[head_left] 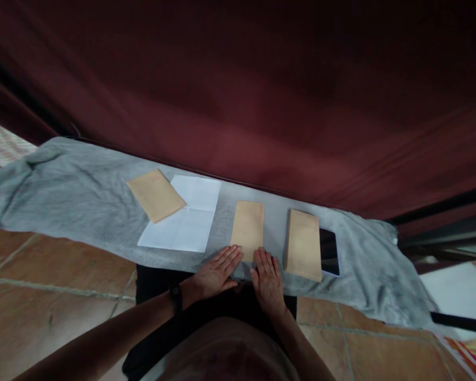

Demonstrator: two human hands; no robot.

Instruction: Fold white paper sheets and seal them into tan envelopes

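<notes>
A brown paper envelope [247, 225] lies flat on the grey cloth, its long side pointing away from me. My left hand [218, 272] rests at its near left corner, fingers stretched out and touching the paper. At the near right corner lies my right hand [268, 278], fingers extended, the tips on the envelope's edge. Neither hand grips anything. To the right is a stack of similar brown envelopes [303, 244]. On the left, another brown envelope [155, 196] lies askew, partly over creased white sheets of paper [190, 225].
A grey cloth [83, 190] covers the long narrow table. A dark-screened phone or tablet [329, 251] sits partly under the envelope stack. Behind the table hangs a dark red curtain [238, 106]. Tiled floor [63, 301] shows below, with white paper [460, 291] at far right.
</notes>
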